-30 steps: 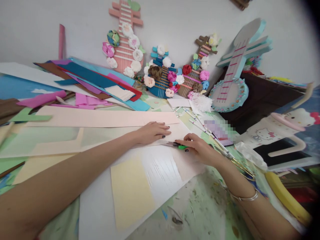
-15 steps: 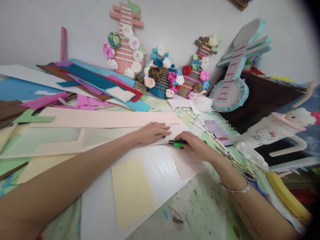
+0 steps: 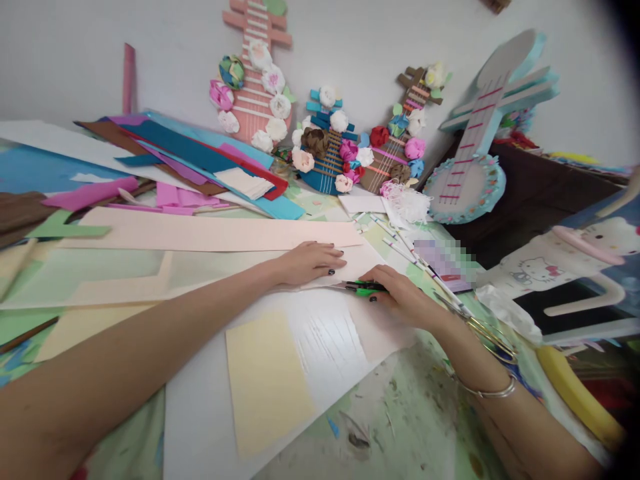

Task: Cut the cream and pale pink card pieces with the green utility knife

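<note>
At the centre of the frame, the left hand (image 3: 310,262) lies palm down on a pale sheet (image 3: 361,263), fingers extended and slightly parted, gripping nothing; the placement appears meant to pin the paper against the surface (image 3: 415,407) so that its near edge cannot slide. Just right of centre, the right hand (image 3: 399,297) has its fingers closed around a green-and-black cutting tool (image 3: 364,289), apparently scissors, whose front end points left along that edge; the low grip presumably keeps the cut level. Blade contact with the paper is too small to confirm. A white board (image 3: 195,407) bearing a yellow rectangle (image 3: 267,380) extends to the lower centre. A pale pink strip (image 3: 210,232) lies beyond the left hand, seemingly set aside from the cut. Gold-handled scissors (image 3: 493,337) rest at right, beside the right forearm. Compared with the frame one second earlier, less bare blade shows ahead of the tool, which sits slightly closer to the left hand. The left hand has kept its position on the sheet. The view has shifted slightly; no displacement of the surrounding items was noted.
</note>
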`<state>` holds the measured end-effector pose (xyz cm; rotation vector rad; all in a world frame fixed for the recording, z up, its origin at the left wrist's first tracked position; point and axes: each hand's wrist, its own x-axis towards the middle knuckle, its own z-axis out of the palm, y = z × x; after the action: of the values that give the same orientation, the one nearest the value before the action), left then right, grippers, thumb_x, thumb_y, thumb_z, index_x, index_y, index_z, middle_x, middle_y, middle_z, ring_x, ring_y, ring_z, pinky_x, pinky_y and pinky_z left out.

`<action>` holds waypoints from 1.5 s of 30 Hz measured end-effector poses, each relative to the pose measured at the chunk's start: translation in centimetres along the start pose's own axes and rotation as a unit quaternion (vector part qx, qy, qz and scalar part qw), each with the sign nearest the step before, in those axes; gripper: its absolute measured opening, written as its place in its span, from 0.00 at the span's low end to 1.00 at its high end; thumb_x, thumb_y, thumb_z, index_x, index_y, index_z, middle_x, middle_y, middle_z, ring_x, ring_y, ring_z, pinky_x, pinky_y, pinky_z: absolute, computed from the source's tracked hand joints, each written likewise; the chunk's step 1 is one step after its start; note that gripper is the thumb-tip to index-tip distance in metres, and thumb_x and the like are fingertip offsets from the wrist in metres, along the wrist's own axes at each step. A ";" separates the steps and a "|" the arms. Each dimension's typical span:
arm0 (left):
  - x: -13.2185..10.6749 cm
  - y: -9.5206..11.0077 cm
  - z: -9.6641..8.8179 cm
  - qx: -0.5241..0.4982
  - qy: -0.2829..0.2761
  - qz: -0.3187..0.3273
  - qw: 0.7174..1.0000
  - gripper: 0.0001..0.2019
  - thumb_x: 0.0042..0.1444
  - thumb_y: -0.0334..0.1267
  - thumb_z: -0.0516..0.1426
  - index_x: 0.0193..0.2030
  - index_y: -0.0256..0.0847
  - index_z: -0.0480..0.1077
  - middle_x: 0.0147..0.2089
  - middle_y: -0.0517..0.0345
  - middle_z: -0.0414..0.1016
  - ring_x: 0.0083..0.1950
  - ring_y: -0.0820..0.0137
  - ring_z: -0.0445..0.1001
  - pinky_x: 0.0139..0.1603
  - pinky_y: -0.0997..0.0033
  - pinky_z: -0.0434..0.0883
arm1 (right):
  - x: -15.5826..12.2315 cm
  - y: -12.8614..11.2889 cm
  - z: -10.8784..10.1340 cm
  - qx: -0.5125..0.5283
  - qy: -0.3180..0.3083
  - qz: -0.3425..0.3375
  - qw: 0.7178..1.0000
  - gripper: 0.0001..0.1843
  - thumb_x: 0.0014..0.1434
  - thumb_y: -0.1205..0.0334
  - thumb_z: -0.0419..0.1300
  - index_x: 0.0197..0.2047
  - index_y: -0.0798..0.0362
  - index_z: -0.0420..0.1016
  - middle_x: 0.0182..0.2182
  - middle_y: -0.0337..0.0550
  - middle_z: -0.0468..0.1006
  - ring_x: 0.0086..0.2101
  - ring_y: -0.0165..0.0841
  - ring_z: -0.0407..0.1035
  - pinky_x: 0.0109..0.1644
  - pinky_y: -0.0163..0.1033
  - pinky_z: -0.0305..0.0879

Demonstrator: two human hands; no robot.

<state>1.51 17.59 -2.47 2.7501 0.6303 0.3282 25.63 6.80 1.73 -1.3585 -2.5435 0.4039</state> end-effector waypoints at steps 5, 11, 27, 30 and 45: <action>-0.1 -0.1 0.0 -0.002 -0.005 0.000 1.000 0.20 0.67 0.36 0.46 0.64 0.49 0.62 0.69 0.60 0.58 0.71 0.63 0.52 0.67 0.60 0.50 | 0.7 -0.6 0.1 -0.007 -0.011 0.009 1.000 0.24 0.51 0.79 0.50 0.50 0.51 0.66 0.44 0.49 0.71 0.47 0.41 0.64 0.50 0.47 0.62; 0.0 -0.3 0.0 -0.009 -0.011 0.000 1.000 0.20 0.67 0.36 0.46 0.64 0.51 0.62 0.69 0.61 0.58 0.71 0.62 0.51 0.66 0.58 0.50 | 0.5 -0.7 -0.3 -0.022 -0.015 0.005 1.000 0.23 0.52 0.79 0.50 0.50 0.51 0.66 0.44 0.49 0.70 0.46 0.41 0.64 0.49 0.47 0.63; 0.1 -0.5 0.0 -0.067 -0.004 -0.019 0.998 0.21 0.66 0.32 0.45 0.63 0.46 0.63 0.68 0.61 0.59 0.71 0.66 0.51 0.68 0.62 0.49 | 0.7 -0.2 -0.5 -0.005 -0.005 0.003 1.000 0.23 0.51 0.79 0.50 0.49 0.52 0.67 0.44 0.49 0.71 0.47 0.41 0.65 0.50 0.48 0.63; 0.0 -0.6 -0.1 -0.075 -0.004 -0.017 0.997 0.21 0.65 0.31 0.44 0.63 0.47 0.62 0.68 0.62 0.59 0.71 0.67 0.51 0.68 0.62 0.48 | 1.5 -0.1 -0.4 -0.006 -0.008 -0.010 1.000 0.21 0.53 0.78 0.50 0.48 0.52 0.67 0.43 0.49 0.71 0.46 0.41 0.65 0.49 0.47 0.63; 0.0 -0.5 0.0 -0.051 -0.001 0.011 0.999 0.21 0.64 0.30 0.46 0.61 0.45 0.65 0.68 0.58 0.59 0.70 0.64 0.53 0.68 0.59 0.50 | 2.3 -1.2 0.6 -0.036 -0.002 -0.032 0.999 0.21 0.55 0.79 0.52 0.51 0.55 0.66 0.45 0.52 0.70 0.47 0.42 0.63 0.51 0.49 0.63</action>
<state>1.36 18.01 -2.58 2.6608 0.5663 0.3530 23.24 7.99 1.73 -1.2988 -2.6209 0.3065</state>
